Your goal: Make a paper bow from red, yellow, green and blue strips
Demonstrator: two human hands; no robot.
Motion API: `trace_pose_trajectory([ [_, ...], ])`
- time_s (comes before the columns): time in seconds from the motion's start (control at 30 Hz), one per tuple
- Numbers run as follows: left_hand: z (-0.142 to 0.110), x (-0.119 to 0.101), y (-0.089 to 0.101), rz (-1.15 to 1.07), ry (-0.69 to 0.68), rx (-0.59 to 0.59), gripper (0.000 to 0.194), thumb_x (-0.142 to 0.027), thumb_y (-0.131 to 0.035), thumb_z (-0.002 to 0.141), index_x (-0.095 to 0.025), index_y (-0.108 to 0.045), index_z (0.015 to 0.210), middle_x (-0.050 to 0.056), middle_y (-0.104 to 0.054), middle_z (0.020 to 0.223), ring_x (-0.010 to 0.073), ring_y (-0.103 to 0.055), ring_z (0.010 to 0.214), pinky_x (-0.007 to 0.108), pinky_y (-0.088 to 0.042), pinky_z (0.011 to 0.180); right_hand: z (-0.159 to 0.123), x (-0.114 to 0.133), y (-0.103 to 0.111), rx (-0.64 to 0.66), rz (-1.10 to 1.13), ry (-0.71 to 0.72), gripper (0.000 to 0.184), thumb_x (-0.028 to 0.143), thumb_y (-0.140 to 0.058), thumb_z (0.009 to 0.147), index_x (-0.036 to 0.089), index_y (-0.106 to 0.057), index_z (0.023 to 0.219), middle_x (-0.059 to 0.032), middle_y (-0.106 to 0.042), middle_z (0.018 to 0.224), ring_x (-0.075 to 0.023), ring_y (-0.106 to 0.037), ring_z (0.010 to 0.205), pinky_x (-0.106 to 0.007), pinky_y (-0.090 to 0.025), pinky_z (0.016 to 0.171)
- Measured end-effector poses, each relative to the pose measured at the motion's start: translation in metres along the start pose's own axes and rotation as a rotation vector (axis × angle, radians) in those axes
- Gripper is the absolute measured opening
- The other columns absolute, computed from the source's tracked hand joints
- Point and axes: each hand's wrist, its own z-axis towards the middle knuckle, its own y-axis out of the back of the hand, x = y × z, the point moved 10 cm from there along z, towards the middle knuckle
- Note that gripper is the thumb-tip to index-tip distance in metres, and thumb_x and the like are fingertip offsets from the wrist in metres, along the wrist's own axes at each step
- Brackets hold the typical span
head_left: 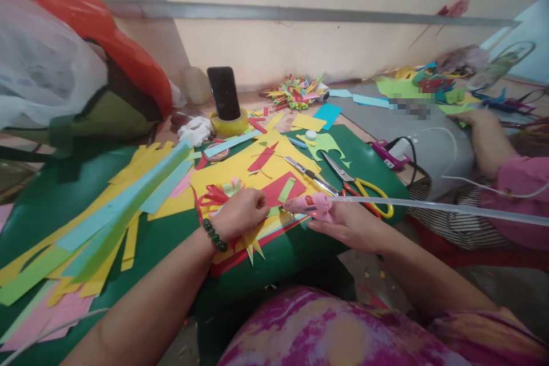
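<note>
My right hand [354,223] is wrapped round a pink hot glue gun [309,204], and a long clear glue stick [412,203] runs out of its back to the right. The gun's nozzle points left at a light green paper strip [275,211]. My left hand [242,213], with a dark bead bracelet on its wrist, pinches the strip's other end; the fingertips are partly hidden. Beneath that hand lies a bundle of fringed coloured paper [218,195], partly covered. Under both are yellow sheets [231,174] and a red paper piece [295,184].
A utility knife [311,174] and scissors [343,174] lie beyond my right hand. Paper strips [115,211] cover the green surface [158,246] at left. A phone [223,94] leans on a tape roll [231,122]. Another person's arm [486,134] reaches in at right.
</note>
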Motion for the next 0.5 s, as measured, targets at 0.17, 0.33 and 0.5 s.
trace_pose_trajectory([
  [0.17, -0.001, 0.0, -0.001, -0.004, 0.013, 0.015, 0.023, -0.017, -0.052, 0.079, -0.02, -0.045, 0.057, 0.0, -0.06, 0.055, 0.0125, -0.052, 0.051, 0.026, -0.029, 0.051, -0.006, -0.002, 0.0, 0.074, 0.121, 0.01, 0.043, 0.053, -0.051, 0.088, 0.02, -0.059, 0.062, -0.0014, -0.058, 0.059, -0.0158, -0.054, 0.055, -0.026, -0.039, 0.052],
  [0.33, -0.002, 0.0, 0.001, -0.097, 0.004, 0.016, 0.023, -0.022, -0.052, 0.076, -0.02, -0.045, 0.054, -0.001, -0.059, 0.05, 0.0129, -0.053, 0.048, 0.025, -0.032, 0.05, -0.016, 0.019, 0.03, 0.0, 0.502, 0.212, 0.038, 0.049, -0.052, 0.091, 0.023, -0.069, 0.114, -0.0069, -0.072, 0.105, -0.0259, -0.064, 0.104, -0.038, -0.048, 0.095],
  [0.5, -0.007, -0.003, 0.004, -0.363, -0.022, 0.082, 0.023, -0.034, -0.059, 0.074, -0.02, -0.049, 0.058, 0.0, -0.061, 0.052, 0.0154, -0.058, 0.049, 0.024, -0.037, 0.047, -0.021, -0.045, 0.082, -0.423, 0.461, -0.07, 0.044, 0.058, -0.06, 0.081, 0.022, -0.072, 0.101, -0.0077, -0.072, 0.082, -0.0322, -0.067, 0.087, -0.04, -0.055, 0.07],
])
